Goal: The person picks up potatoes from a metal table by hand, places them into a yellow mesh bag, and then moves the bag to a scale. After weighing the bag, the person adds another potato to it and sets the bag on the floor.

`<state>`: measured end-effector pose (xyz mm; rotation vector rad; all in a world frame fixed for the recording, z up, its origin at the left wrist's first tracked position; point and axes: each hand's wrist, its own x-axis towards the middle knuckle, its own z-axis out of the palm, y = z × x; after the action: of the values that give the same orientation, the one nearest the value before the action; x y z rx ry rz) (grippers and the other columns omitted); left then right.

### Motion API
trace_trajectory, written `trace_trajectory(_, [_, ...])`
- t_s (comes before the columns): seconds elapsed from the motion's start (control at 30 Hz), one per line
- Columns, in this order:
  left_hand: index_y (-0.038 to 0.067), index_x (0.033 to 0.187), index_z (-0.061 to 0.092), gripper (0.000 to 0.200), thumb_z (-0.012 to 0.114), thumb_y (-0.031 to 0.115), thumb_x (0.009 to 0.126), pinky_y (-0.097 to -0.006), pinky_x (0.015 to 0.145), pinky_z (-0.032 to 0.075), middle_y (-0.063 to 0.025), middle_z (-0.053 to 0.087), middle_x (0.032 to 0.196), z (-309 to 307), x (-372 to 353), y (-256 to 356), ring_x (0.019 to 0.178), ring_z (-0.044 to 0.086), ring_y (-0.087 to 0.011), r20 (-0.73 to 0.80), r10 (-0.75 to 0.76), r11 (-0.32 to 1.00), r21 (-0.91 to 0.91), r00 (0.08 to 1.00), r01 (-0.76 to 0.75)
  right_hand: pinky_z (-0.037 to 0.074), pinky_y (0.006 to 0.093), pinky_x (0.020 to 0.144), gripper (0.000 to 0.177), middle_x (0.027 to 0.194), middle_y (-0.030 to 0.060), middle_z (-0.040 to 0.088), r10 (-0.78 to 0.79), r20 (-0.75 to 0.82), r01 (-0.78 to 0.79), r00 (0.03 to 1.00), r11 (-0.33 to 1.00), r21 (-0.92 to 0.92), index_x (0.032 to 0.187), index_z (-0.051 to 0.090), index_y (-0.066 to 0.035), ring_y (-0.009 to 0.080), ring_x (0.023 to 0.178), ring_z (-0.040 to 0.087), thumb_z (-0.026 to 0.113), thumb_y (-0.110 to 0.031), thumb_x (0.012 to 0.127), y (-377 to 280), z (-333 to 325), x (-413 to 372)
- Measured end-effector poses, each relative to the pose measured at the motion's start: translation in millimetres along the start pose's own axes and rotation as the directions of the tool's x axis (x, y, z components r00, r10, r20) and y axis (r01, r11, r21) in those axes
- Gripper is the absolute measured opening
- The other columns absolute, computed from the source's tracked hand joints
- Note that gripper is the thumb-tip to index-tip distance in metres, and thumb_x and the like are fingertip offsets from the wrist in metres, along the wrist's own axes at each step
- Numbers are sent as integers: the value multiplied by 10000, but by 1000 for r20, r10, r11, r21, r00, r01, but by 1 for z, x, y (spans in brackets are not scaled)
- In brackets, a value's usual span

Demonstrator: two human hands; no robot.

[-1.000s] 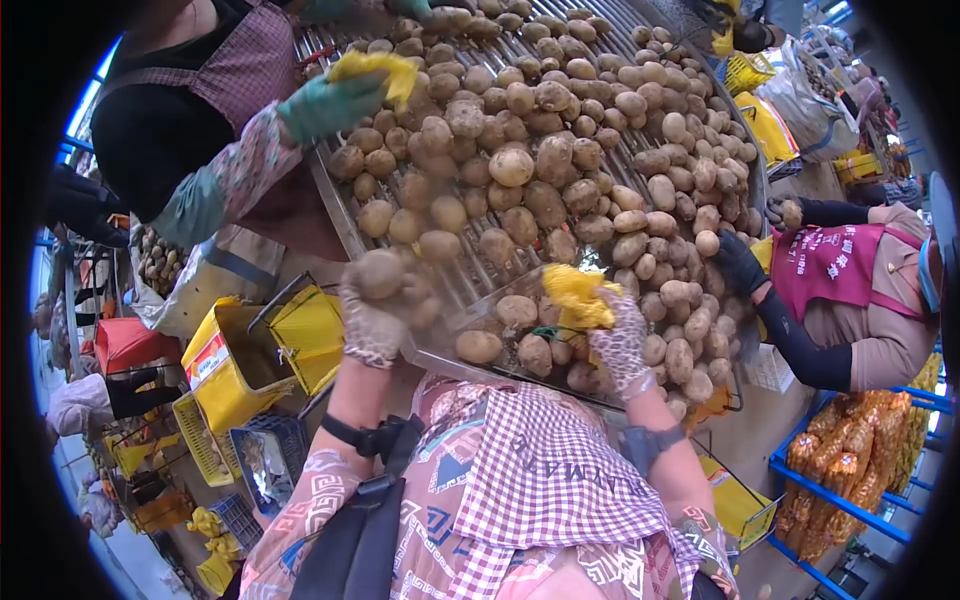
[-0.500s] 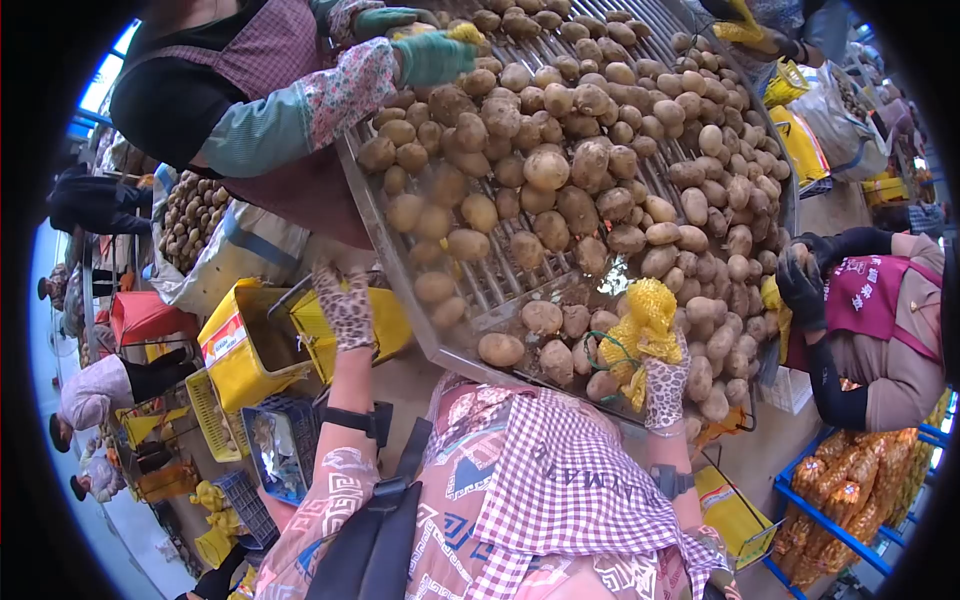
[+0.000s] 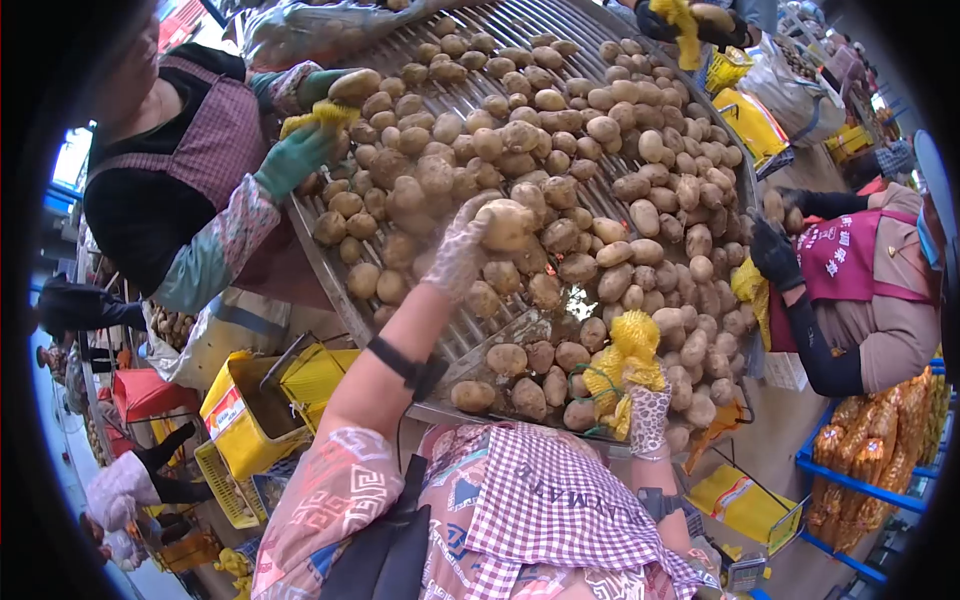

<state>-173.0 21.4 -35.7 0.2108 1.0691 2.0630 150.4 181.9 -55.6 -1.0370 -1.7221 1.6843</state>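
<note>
My left hand (image 3: 456, 255), in a spotted glove, reaches over the slatted metal sorting table (image 3: 462, 345) with its fingers around a large potato (image 3: 508, 226). My right hand (image 3: 649, 420), in a similar glove, grips a bunched yellow mesh net (image 3: 632, 342) at the table's near edge. A thin green cord loops beside the net. Potatoes surround both hands, and a small group (image 3: 528, 398) lies just left of the net. The palm side of each hand is hidden.
At the left a co-worker's green glove (image 3: 300, 160) holds yellow mesh; at the right another's black glove (image 3: 775, 250) is by potatoes. Yellow baskets (image 3: 240, 410) stand lower left, another basket (image 3: 745, 505) lower right. A blue rack (image 3: 835, 470) holds filled net bags.
My left hand has moved from beside the table, fingers spread, up and right onto a potato. My right hand still grips the yellow net. The left co-worker's gloves have shifted left.
</note>
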Motion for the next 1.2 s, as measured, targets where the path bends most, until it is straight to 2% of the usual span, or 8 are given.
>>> trace_trajectory(0.4, [79, 1262, 503, 464, 678, 269, 876, -346, 928, 513, -92, 588, 1182, 39, -48, -44, 1098, 581, -219, -108, -91, 930, -364, 990, 45, 490, 411, 930, 550, 1096, 179, 619, -562, 638, 850, 526, 319, -419, 1228, 578, -72, 360, 1029, 608, 764, -141, 714, -119, 100, 41])
trace_trajectory(0.47, [73, 1269, 494, 454, 684, 150, 865, -333, 943, 496, -93, 574, 1181, 60, -74, -8, 1078, 582, -200, -92, 224, 946, 260, 970, -193, 492, 391, 930, 537, 1074, 155, 639, -178, 313, 255, 933, 940, -226, 1210, 576, -47, 307, 1015, 618, 774, -108, 715, -60, 91, 71])
trace_trajectory(0.57, [74, 1284, 480, 477, 682, 98, 853, -315, 947, 486, -88, 558, 1182, 50, -82, -8, 1082, 570, -180, -135, 252, 921, 336, 958, -195, 481, 377, 936, 536, 1053, 159, 639, -127, 194, 159, 973, 974, -160, 1191, 585, -43, 300, 1022, 612, 796, -130, 706, -65, 87, 72])
trace_trajectory(0.73, [83, 1291, 475, 474, 637, 285, 895, -331, 876, 540, -91, 567, 1208, 28, -78, -42, 1081, 594, -209, 29, 142, 975, -179, 989, -134, 480, 368, 920, 566, 1061, 190, 633, -684, 550, 866, 480, 471, -170, 1175, 587, -12, 279, 1045, 607, 824, -176, 688, -106, 115, 41])
trace_trajectory(0.83, [88, 1247, 530, 452, 570, 393, 915, -337, 779, 580, -88, 603, 1187, 33, -88, -28, 1014, 631, -210, -42, -202, 830, -538, 978, 148, 498, 318, 908, 431, 1153, 119, 625, -176, 363, 172, 915, 984, 44, 1177, 594, -14, 196, 1081, 595, 751, -82, 782, -83, 104, 53])
trace_trajectory(0.9, [86, 1258, 531, 491, 550, 446, 926, -333, 791, 567, -66, 611, 1188, 30, -88, -31, 1037, 620, -193, 5, -253, 790, -575, 967, 210, 506, 288, 893, 354, 1186, 78, 612, 234, 387, -321, 892, 931, 176, 1169, 603, -16, 159, 1083, 589, 703, -21, 830, -78, 108, 55])
trace_trajectory(1.07, [79, 1246, 551, 433, 481, 420, 989, -287, 827, 533, -49, 624, 1153, 37, -82, -61, 988, 626, -152, -199, -112, 991, -98, 974, 94, 460, 364, 980, 487, 1170, 142, 620, -421, 482, 548, 769, 822, -157, 1156, 609, -8, 266, 1121, 585, 798, -91, 715, -80, 120, 35])
trace_trajectory(1.2, [47, 1268, 532, 492, 570, 417, 946, -279, 857, 518, -60, 611, 1163, 38, -98, -61, 1031, 607, -151, -100, 78, 960, 274, 992, -48, 440, 370, 992, 527, 1150, 164, 622, -510, 465, 597, 724, 801, -51, 1168, 601, -1, 288, 1109, 585, 805, -123, 697, -82, 117, 35])
